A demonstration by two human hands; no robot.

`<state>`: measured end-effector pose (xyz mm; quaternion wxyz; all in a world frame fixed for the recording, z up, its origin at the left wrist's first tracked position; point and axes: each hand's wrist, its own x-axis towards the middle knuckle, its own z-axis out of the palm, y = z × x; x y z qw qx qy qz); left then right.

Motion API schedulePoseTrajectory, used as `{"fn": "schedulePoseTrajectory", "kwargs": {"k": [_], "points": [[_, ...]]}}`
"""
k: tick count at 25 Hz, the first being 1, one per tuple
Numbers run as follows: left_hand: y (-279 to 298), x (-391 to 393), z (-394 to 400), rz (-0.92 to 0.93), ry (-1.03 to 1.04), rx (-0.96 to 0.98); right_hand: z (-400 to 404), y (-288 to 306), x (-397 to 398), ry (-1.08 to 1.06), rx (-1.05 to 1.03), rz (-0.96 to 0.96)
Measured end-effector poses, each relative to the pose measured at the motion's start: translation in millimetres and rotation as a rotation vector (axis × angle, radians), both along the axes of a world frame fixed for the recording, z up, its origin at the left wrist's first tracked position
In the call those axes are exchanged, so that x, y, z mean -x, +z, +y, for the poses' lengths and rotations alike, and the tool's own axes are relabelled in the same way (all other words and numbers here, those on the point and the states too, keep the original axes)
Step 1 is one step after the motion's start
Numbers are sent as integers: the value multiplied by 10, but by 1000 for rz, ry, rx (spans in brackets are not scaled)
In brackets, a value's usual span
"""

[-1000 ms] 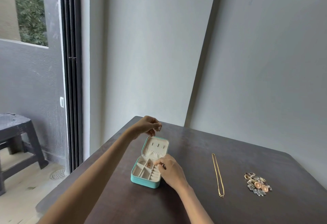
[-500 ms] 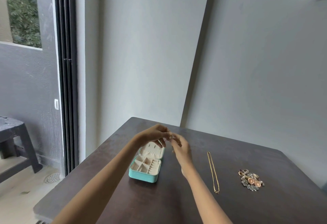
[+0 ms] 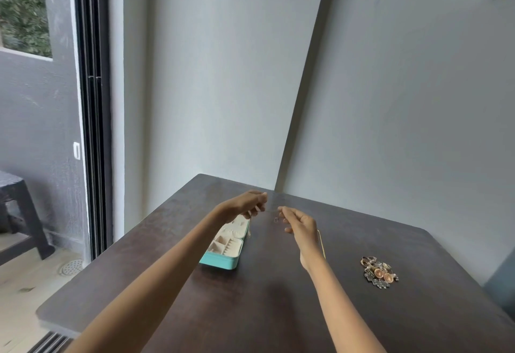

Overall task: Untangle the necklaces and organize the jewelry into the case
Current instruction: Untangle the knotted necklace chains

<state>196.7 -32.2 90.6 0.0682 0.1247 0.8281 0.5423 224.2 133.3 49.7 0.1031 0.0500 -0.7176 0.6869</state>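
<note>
Above the open case (image 3: 223,249), both hands have drawn apart: left hand (image 3: 246,205) and right hand (image 3: 296,223) each pinch a fine necklace (image 3: 276,220), stretching it between them. Beyond the right grip, the gold chain (image 3: 322,244) and jewelry pile (image 3: 377,270) await sorting.

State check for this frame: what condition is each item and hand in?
Case: open, lid up, on table.
Gold chain: flat on table, partly behind right wrist.
Jewelry pile: heaped on table, outside case.
Left hand: raised, fingers pinched on something thin.
Right hand: raised, pinching a small ring-like piece.
</note>
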Motion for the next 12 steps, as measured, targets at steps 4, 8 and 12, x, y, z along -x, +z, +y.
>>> {"fn": "schedulePoseTrajectory", "kwargs": {"k": [4,8,12], "points": [[-28,46,67,68,-91,72,67,-10,-4,-9,24,-3],[-138,63,159,162,-187,49,102,9,7,-34,162,-35],[-167,25,199,190,-118,-99,150,14,-17,-14,372,-94]]}}
